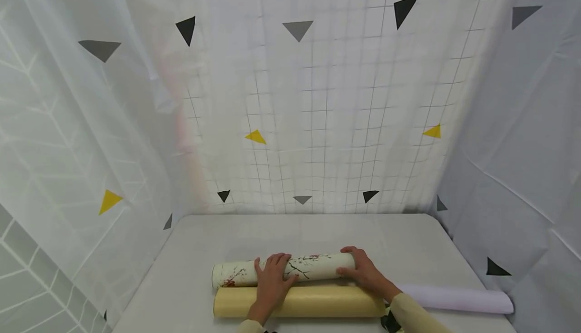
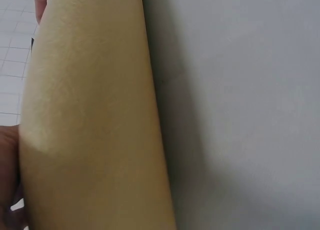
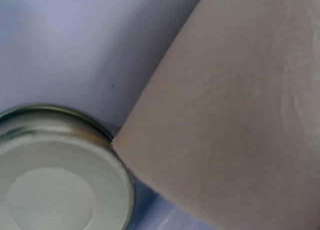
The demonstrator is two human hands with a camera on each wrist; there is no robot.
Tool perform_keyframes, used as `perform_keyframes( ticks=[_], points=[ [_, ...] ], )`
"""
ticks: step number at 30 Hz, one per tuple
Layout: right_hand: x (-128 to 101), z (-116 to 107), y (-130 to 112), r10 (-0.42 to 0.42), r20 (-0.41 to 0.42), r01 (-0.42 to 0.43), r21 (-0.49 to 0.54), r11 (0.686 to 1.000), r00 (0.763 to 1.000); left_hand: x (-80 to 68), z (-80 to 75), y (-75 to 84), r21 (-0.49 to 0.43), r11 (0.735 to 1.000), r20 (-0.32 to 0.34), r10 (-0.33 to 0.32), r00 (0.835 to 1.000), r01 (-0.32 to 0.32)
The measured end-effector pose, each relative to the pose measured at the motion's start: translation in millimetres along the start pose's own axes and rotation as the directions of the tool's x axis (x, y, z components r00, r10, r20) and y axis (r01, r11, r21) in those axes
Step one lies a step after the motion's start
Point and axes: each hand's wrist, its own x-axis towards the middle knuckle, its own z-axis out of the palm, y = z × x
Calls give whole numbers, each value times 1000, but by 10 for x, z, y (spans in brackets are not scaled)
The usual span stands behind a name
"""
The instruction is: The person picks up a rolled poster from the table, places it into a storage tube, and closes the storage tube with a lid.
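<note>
A white wallpaper roll (image 1: 317,267) printed with blossom branches lies crosswise on the table. My left hand (image 1: 272,285) lies over its middle, fingers bent across the top and thumb spread to the right. At its right end, my right hand (image 1: 365,272) grips it with the thumb on the near side and fingers over the far side. Just in front is a yellow wallpaper roll (image 1: 327,302), parallel to it and beneath both wrists. Its yellow surface (image 2: 95,109) fills much of the left wrist view, with part of my left hand (image 2: 7,170) at the edge.
A pale lilac roll (image 1: 463,298) extends to the right along the table (image 1: 308,232). A round tin (image 3: 50,195) with a gold-coloured rim stands against the yellow roll's end. White sheeting with triangles (image 1: 299,121) encloses the table at the back and sides.
</note>
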Motion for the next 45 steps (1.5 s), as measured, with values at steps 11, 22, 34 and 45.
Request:
perform_keyframes(
  ticks=[11, 22, 34, 45],
  points=[
    [24, 21, 33, -5, -10, 5, -16, 1000, 1000, -25, -96, 53, -120, 943, -26, 309, 951, -310],
    [31, 27, 35, 65, 12, -65, 44, 997, 998, -59, -105, 93, -313, 869, 295, 473, 830, -384],
    [6, -299, 31, 24, 69, -21, -43, 999, 997, -105, -84, 88, 15, 878, 442, 424, 791, -478],
    [-105, -812, 190, -75, 210, 106, -142, 984, 975, -110, -73, 85, 44, 875, 439, 416, 796, -482]
  ],
)
